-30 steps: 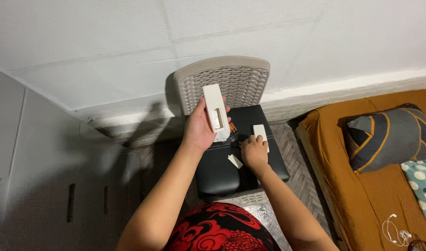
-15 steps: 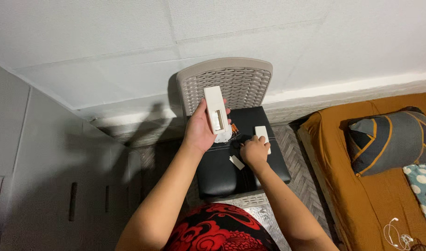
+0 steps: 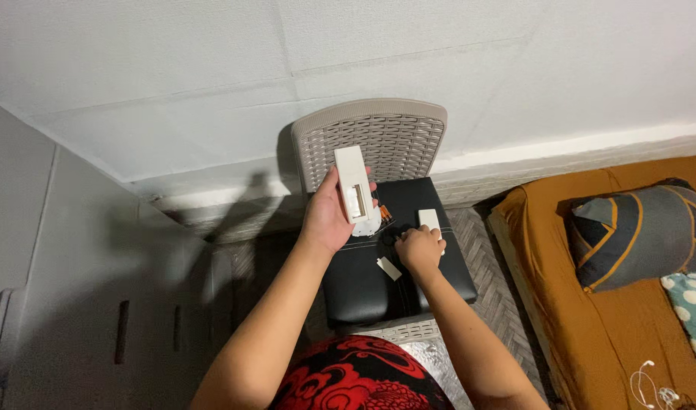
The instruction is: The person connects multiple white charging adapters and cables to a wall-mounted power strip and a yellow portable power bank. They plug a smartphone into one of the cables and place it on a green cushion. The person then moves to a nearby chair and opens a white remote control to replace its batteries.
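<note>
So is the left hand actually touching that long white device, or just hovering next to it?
Touching. The head view shows the left hand wrapped around the white device, thumb along its left edge and fingertips showing past its right edge, holding it up above the black chair seat.

A single head-worn camera looks steeply down from above the person's chest, at arm's length from the grey woven-plastic chair with black cushion [image 3: 397, 262], facing the white wall [image 3: 211, 91].

A cream-white device [image 3: 355, 188] is held above a black cushion [image 3: 363, 277]; a grey woven-pattern chair [image 3: 378, 137] is seen behind.
</note>
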